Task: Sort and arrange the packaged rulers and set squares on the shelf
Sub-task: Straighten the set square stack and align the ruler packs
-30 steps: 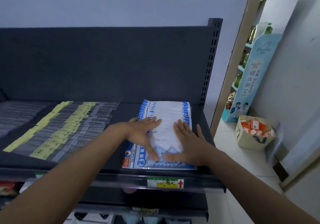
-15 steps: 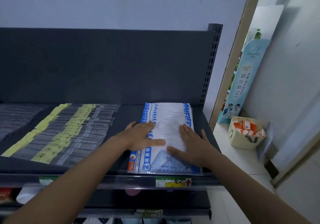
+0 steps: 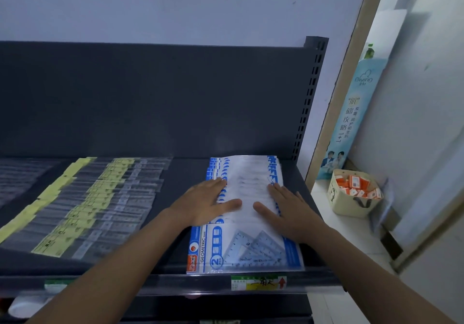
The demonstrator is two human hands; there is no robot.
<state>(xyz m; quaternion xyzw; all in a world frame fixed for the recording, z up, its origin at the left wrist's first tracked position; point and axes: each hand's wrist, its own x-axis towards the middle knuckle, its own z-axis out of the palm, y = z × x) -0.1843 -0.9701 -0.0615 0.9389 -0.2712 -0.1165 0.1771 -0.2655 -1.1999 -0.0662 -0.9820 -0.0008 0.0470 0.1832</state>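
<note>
A fanned row of blue-and-white set square packs (image 3: pixel 247 246) lies on the right part of the dark shelf (image 3: pixel 175 256), overlapping from back to front. The front pack shows two clear triangles and the word GEOMETRIC. My left hand (image 3: pixel 203 204) lies flat on the row's left edge, fingers straight. My right hand (image 3: pixel 286 210) lies flat on its right edge, thumb pointing inward. Rows of packaged rulers (image 3: pixel 100 205) with yellow labels lie spread out to the left.
A perforated upright (image 3: pixel 310 98) ends the shelf on the right. A price tag (image 3: pixel 258 282) sits on the front rail. Beyond the shelf, a beige basket (image 3: pixel 351 193) of orange boxes and a tall light-blue display board (image 3: pixel 351 118) stand by the wall.
Both hands have slid further back along the set square packs, uncovering more of the front pack. The view has tilted slightly upward.
</note>
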